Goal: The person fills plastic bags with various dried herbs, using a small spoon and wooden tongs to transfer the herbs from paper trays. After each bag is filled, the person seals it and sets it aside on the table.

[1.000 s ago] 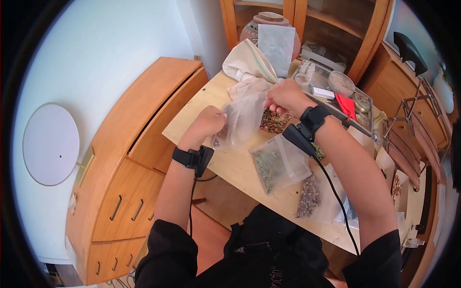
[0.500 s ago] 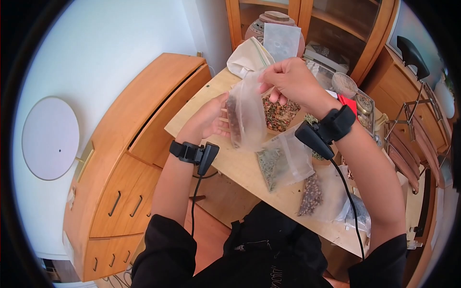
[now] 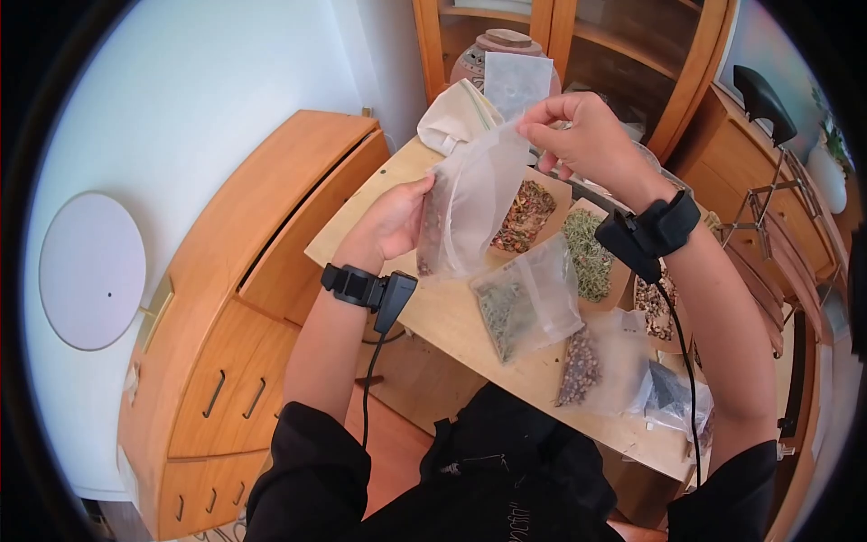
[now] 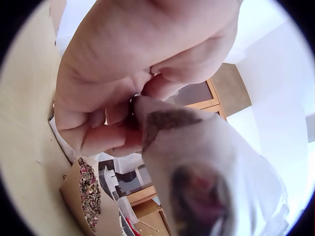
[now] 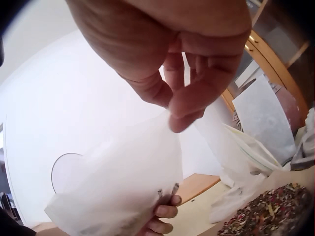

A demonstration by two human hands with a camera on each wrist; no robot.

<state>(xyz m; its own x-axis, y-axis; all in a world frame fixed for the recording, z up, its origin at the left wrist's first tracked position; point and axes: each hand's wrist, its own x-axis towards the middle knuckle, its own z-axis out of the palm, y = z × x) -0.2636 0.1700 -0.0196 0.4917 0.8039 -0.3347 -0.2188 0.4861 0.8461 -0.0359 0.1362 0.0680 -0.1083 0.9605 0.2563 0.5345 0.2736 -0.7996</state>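
A translucent white mesh bag [image 3: 479, 203] hangs tilted between the two hands above the table, dark reddish dried pieces showing along its lower left side. My left hand [image 3: 395, 221] holds that filled side, thumb in front and fingers behind; in the left wrist view the fingers curl at the bag's corner. At the upper right corner, my right hand [image 3: 591, 149] pinches the bag's edge between thumb and fingertips, as the right wrist view shows too. Just right of the bag lies a brown paper tray of mixed dried petals and herbs [image 3: 526, 215].
Farther right are trays of green dried herb [image 3: 589, 255] and of dark and pale bits [image 3: 652, 303]. Along the front lie a bag of green herb [image 3: 506, 316], a bag of brown pieces [image 3: 582, 366] and a clear plastic bag [image 3: 673, 393]. Behind stands a cream pouch [image 3: 456, 117].
My right hand has risen and moved right, pulling the bag's upper corner up. My left hand has shifted from pinching the bag's side to supporting it with fingers behind.
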